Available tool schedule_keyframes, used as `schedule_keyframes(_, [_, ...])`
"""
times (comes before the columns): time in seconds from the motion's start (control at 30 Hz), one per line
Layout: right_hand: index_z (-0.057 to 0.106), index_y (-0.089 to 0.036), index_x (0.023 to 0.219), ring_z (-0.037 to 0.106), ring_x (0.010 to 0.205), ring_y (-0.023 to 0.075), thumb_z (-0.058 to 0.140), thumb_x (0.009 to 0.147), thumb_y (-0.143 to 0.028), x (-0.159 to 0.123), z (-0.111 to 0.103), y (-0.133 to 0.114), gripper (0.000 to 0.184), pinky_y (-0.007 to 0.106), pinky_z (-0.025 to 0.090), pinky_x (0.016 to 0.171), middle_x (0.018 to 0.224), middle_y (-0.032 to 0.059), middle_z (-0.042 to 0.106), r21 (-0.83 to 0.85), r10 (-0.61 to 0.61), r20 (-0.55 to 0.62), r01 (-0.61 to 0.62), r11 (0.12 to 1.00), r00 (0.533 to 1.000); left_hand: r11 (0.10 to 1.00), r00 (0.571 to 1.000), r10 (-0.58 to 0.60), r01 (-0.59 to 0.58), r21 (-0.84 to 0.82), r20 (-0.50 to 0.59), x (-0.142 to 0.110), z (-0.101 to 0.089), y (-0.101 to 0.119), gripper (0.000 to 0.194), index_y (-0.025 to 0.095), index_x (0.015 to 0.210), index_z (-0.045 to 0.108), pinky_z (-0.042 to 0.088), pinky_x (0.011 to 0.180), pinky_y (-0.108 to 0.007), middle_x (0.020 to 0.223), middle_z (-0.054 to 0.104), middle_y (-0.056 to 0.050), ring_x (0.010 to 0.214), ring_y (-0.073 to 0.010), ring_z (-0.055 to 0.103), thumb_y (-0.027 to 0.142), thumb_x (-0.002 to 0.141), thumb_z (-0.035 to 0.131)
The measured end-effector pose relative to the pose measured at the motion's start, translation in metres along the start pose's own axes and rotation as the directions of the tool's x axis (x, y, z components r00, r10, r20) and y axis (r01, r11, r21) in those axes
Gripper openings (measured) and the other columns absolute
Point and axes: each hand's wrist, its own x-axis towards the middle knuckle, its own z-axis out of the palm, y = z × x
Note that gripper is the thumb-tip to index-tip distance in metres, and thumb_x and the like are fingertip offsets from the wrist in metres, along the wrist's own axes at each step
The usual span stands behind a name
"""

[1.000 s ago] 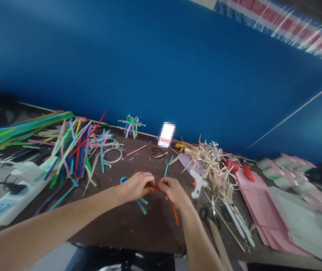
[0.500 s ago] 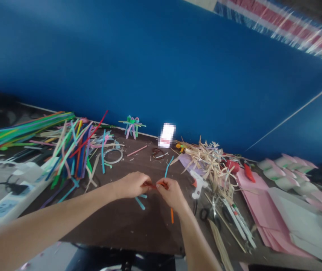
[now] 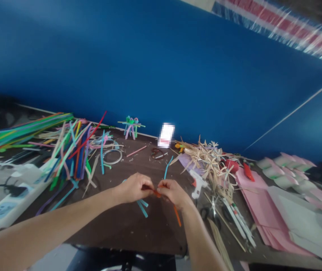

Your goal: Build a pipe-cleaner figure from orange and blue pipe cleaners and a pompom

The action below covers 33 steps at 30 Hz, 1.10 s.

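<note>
Over the middle of the dark table, my left hand (image 3: 138, 187) and my right hand (image 3: 172, 192) meet, both with fingers pinched. Between them is an orange pipe cleaner (image 3: 177, 216), whose free end hangs below my right hand; its middle is mostly hidden by the fingers. Short blue pipe cleaner pieces (image 3: 142, 208) show just under my left hand, and I cannot tell whether they lie on the table. Another blue pipe cleaner (image 3: 167, 168) lies just beyond my right hand.
Coloured pipe cleaners (image 3: 78, 150) and a power strip (image 3: 11, 205) are at left. A phone (image 3: 166, 135) stands against the blue wall near a small pipe cleaner figure (image 3: 132, 127). To the right are a glue gun (image 3: 198, 183), scissors (image 3: 214, 210), straw-coloured flowers (image 3: 208, 158) and pink sheets (image 3: 262, 210).
The orange pipe cleaner's hanging end has swung slightly right and lower. My fingertips have shifted around its middle, and both hands remain close together.
</note>
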Motion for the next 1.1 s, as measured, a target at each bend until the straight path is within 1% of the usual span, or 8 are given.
schedule_keyframes(0.13, [0.047,-0.017,0.059,0.024,0.029,0.0025,0.056,0.059,-0.025,0.004,0.004,0.012,0.011,0.016,0.014,0.032,0.037,-0.0102,0.037,0.321,0.084,0.034,-0.090,0.943,0.996,0.997,0.997,0.025,-0.031,-0.075,-0.075,-0.002,-0.001,0.005,0.014,0.016,0.071,0.068,0.036,0.055,-0.017,0.063,0.061,0.000,0.057,-0.0090,0.053,0.016,0.070,0.054])
schedule_keyframes(0.33, [0.046,-0.018,0.061,0.025,0.029,0.0028,0.055,0.065,-0.036,0.003,0.023,0.021,0.021,0.017,0.015,0.030,0.042,-0.0093,0.038,0.402,0.026,-0.026,-0.014,0.916,0.999,0.977,0.957,-0.141,0.093,-0.191,-0.254,-0.004,0.004,0.009,0.016,0.015,0.074,0.066,0.040,0.057,-0.017,0.067,0.063,0.000,0.061,-0.0100,0.055,0.019,0.075,0.051])
schedule_keyframes(0.43, [0.045,-0.018,0.060,0.025,0.030,0.0038,0.048,0.071,-0.041,0.000,0.034,0.020,0.026,0.018,0.015,0.031,0.040,-0.0088,0.036,0.300,-0.015,-0.124,0.052,0.953,0.992,0.993,0.940,-0.114,0.095,-0.073,-0.323,-0.004,0.008,0.007,0.015,0.017,0.073,0.065,0.039,0.057,-0.018,0.068,0.063,0.001,0.062,-0.0101,0.056,0.019,0.076,0.050])
schedule_keyframes(0.53, [0.044,-0.017,0.055,0.030,0.035,0.0055,0.041,0.077,-0.035,-0.007,0.040,0.014,0.029,0.019,0.022,0.036,0.041,-0.0064,0.037,-0.001,-0.119,-0.185,0.121,0.993,0.976,0.989,0.934,-0.057,0.102,0.110,-0.352,-0.006,0.010,0.004,0.016,0.019,0.074,0.065,0.038,0.057,-0.019,0.069,0.063,0.001,0.063,-0.0108,0.057,0.019,0.076,0.049])
schedule_keyframes(0.67, [0.052,-0.016,0.059,0.045,0.050,0.0099,0.044,0.075,-0.021,-0.020,0.038,0.003,0.018,0.020,0.029,0.048,0.053,-0.0016,0.051,-0.446,-0.328,-0.218,0.205,0.871,0.919,0.936,0.959,0.053,0.049,0.347,-0.279,-0.006,0.009,-0.001,0.017,0.020,0.074,0.063,0.035,0.059,-0.022,0.069,0.062,0.000,0.065,-0.0130,0.056,0.024,0.080,0.047])
schedule_keyframes(0.77, [0.056,-0.017,0.064,0.048,0.052,0.0115,0.045,0.074,-0.019,-0.026,0.031,-0.005,0.015,0.021,0.030,0.051,0.056,-0.0006,0.055,-0.608,-0.373,-0.230,0.167,0.776,0.899,0.873,0.967,0.163,-0.050,0.485,-0.194,-0.005,0.006,-0.004,0.021,0.019,0.073,0.062,0.032,0.059,-0.025,0.065,0.061,-0.001,0.064,-0.0139,0.055,0.025,0.082,0.044])
schedule_keyframes(0.9, [0.059,-0.018,0.067,0.052,0.056,0.0120,0.047,0.075,-0.021,-0.022,0.016,-0.013,0.015,0.020,0.033,0.055,0.060,0.0002,0.059,-0.616,-0.396,-0.260,0.164,0.771,0.881,0.848,0.960,0.256,-0.167,0.503,-0.113,-0.004,0.001,-0.001,0.020,0.019,0.075,0.062,0.029,0.060,-0.027,0.062,0.060,0.000,0.061,-0.0128,0.054,0.025,0.082,0.045])
schedule_keyframes(1.1, [0.058,-0.016,0.062,0.043,0.046,0.0085,0.051,0.072,-0.028,-0.001,0.003,-0.005,0.017,0.018,0.030,0.046,0.049,-0.0040,0.049,-0.294,-0.244,-0.246,0.167,0.941,0.938,0.962,0.972,0.186,-0.151,0.227,-0.143,-0.004,-0.003,0.006,0.018,0.019,0.075,0.064,0.031,0.068,-0.026,0.063,0.061,0.002,0.060,-0.0096,0.055,0.024,0.082,0.048])
